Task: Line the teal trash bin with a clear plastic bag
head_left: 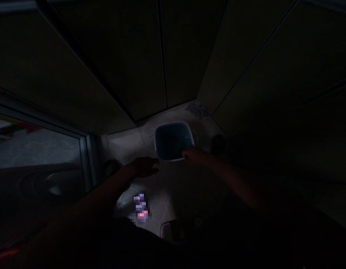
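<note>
A light-rimmed bucket (174, 142) with dark bluish contents stands on the tiled floor in the middle of the dim view. At its lower right corner is my right hand (194, 156), its fingers curled closed by the rim; the dark hides what they hold, if anything. My left hand (146, 167) hovers left of and below the bucket, apart from it, with fingers and thumb spread and nothing between them. Below my left hand a lit, pixelated object (141, 207) lies on the floor.
Dark panelled walls (128, 59) meet in a corner behind the bucket. A door or window frame (88, 160) stands at the left. Near the bottom is a pale object with a red edge (166, 229). A dark round shape (218, 144) sits right of the bucket.
</note>
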Available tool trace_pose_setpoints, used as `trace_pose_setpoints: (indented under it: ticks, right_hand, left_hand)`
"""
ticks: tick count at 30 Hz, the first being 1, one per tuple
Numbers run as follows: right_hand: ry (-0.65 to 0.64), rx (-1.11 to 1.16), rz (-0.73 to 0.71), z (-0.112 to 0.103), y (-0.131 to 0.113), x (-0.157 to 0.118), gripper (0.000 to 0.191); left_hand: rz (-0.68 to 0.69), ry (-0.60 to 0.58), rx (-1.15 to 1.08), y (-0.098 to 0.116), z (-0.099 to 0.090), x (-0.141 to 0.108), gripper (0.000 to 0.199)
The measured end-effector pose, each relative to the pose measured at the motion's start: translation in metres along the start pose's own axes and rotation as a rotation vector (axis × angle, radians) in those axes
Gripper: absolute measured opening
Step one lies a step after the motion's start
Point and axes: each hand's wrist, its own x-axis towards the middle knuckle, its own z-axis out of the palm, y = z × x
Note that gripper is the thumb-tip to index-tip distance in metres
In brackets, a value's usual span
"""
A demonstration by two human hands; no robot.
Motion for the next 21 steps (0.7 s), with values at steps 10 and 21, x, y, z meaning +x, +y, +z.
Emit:
trace_pose_setpoints:
  ticks: [10,21]
  right_hand:
    - [-0.137,0.037,-0.052,-0.015,-0.013,-0.001,0.024]
    - [-0.245,0.225,0.001,-0.035,-0.01,-0.002,0.024]
  left_hand:
    - [0.023,-0.01,0.044,0.011,0.001,-0.003,0.054]
    - [0.058,-0.045,0.062,0.022,-0.003,-0.018,0.053]
